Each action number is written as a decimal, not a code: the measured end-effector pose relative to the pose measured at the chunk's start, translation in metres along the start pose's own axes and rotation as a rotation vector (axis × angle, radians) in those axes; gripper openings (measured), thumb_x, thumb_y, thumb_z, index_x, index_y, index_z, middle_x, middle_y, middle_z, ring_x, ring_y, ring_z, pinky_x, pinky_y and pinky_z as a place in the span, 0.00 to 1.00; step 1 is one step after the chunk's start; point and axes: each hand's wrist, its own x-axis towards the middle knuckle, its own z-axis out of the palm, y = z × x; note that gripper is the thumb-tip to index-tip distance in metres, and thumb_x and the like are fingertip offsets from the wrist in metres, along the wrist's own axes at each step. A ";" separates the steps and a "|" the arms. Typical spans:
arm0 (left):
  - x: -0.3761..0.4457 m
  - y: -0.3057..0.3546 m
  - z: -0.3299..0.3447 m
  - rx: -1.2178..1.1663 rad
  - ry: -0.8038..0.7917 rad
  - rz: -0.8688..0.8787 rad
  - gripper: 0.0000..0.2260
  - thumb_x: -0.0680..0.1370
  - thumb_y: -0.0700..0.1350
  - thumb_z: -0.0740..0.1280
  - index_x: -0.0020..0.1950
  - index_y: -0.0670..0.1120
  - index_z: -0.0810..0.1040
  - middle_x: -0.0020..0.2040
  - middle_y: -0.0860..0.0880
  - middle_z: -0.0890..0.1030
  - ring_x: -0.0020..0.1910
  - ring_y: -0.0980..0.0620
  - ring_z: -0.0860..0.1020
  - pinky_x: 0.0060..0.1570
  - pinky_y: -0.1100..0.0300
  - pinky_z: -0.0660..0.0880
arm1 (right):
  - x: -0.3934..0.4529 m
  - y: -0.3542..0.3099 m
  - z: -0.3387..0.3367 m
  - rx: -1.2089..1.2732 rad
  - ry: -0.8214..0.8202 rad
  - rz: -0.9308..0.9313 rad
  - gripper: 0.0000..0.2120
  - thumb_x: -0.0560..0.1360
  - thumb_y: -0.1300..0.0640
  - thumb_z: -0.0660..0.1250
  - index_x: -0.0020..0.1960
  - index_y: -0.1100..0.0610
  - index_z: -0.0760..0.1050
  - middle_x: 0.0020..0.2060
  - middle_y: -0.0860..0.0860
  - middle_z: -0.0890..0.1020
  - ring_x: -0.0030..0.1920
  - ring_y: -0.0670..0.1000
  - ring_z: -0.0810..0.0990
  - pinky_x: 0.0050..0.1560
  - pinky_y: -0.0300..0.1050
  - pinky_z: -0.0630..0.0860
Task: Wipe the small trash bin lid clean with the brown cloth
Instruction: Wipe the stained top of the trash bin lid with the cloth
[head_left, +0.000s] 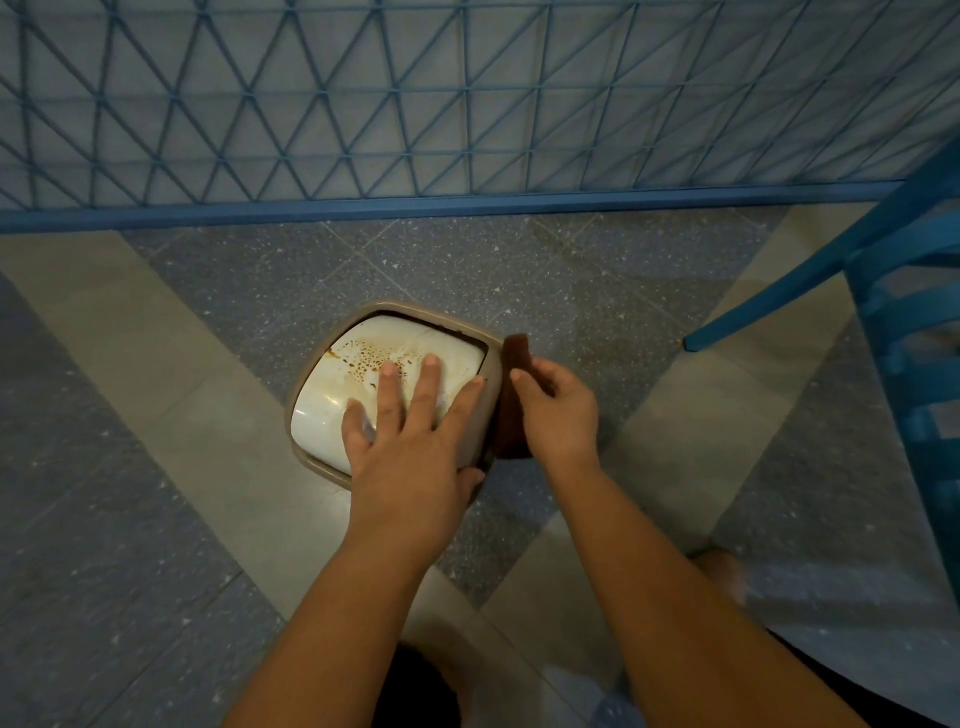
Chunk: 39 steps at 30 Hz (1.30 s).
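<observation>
A small trash bin (483, 395) with a tan rim stands on the floor at centre. Its white swing lid (332, 415) carries brown speckled stains near the far side. My left hand (410, 441) lies flat on the lid with fingers spread, the thumb hooked over the near right rim. My right hand (558, 410) is just right of the bin, gripping a brown cloth (517, 353) that hangs along the bin's right side. The cloth touches or nearly touches the rim, away from the white lid.
A blue metal lattice fence (467, 104) with a blue base rail runs across the back. A blue chair (904, 312) stands at the right, one leg reaching toward the bin. The floor is speckled grey and beige tile (156, 364). My foot (722, 571) shows at lower right.
</observation>
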 end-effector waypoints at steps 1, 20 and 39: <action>0.000 0.000 0.001 -0.004 0.007 -0.010 0.38 0.78 0.61 0.60 0.76 0.60 0.34 0.78 0.52 0.34 0.76 0.43 0.33 0.71 0.39 0.41 | -0.007 0.002 -0.002 -0.028 -0.021 -0.032 0.11 0.75 0.54 0.67 0.57 0.52 0.79 0.50 0.48 0.83 0.51 0.47 0.80 0.58 0.49 0.77; 0.002 -0.003 0.000 -0.096 0.033 -0.049 0.44 0.77 0.57 0.62 0.75 0.51 0.29 0.78 0.54 0.36 0.76 0.47 0.34 0.72 0.42 0.42 | -0.060 0.007 -0.010 -0.376 -0.117 -0.689 0.12 0.77 0.51 0.62 0.57 0.49 0.79 0.49 0.47 0.79 0.48 0.44 0.78 0.48 0.35 0.74; 0.001 -0.026 -0.015 -0.062 -0.094 0.088 0.42 0.76 0.45 0.67 0.75 0.65 0.39 0.77 0.59 0.36 0.76 0.49 0.34 0.71 0.48 0.45 | -0.026 0.033 -0.020 -1.028 -0.179 -0.651 0.14 0.78 0.53 0.61 0.63 0.47 0.74 0.50 0.54 0.75 0.43 0.57 0.78 0.36 0.45 0.70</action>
